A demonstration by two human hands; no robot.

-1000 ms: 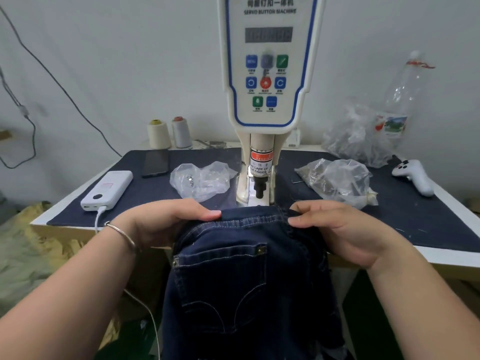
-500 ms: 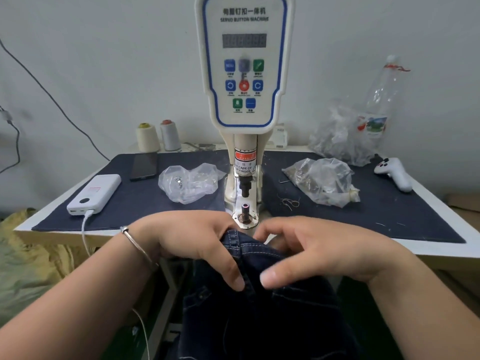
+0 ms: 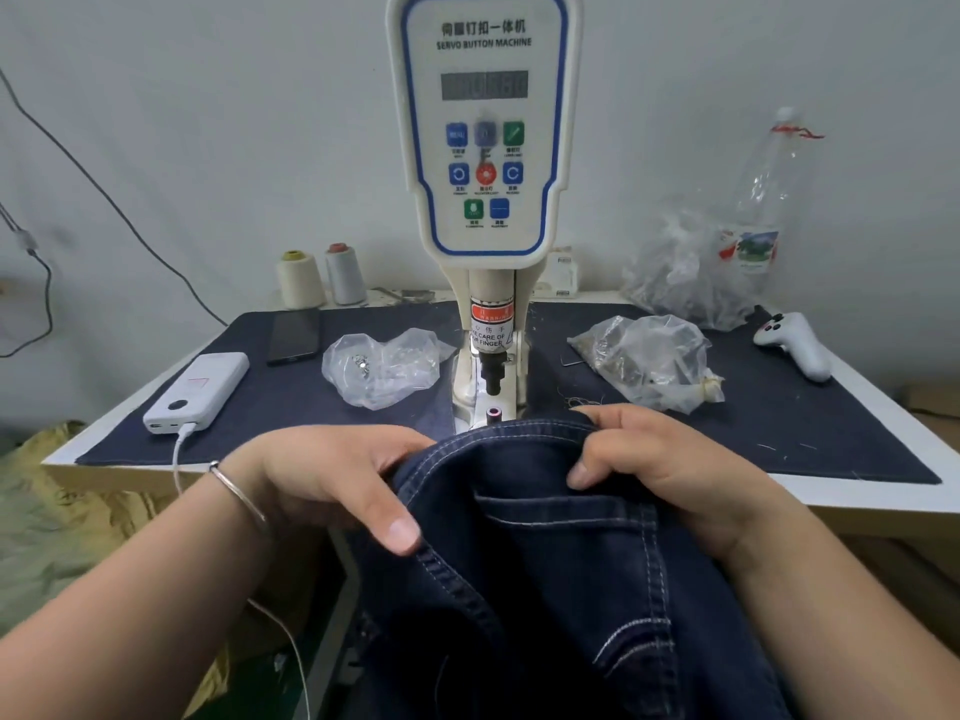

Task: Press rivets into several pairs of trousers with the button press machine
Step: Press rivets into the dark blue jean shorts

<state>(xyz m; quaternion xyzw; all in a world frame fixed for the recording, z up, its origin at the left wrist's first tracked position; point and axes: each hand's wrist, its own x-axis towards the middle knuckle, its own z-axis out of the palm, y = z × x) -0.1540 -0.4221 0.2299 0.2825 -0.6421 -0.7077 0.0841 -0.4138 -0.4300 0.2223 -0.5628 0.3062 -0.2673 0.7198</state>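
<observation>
Dark blue jeans hang over the table's front edge, waistband up, a back pocket facing me. My left hand grips the waistband's left side, thumb lying on the denim. My right hand holds the waistband's right side, fingers curled over its top edge. Just behind the waistband stands the cream button press machine. Its black punch hangs above the small lower die, which is uncovered, with no fabric between them.
Two clear bags of metal fittings lie left and right of the machine on the dark mat. A white power bank, a phone, thread cones, a white controller and a plastic bottle sit around.
The jeans were pulled back off the die, turned and regripped. My hands came together at the waistband, then spread apart again, showing a pocket without rivets.
</observation>
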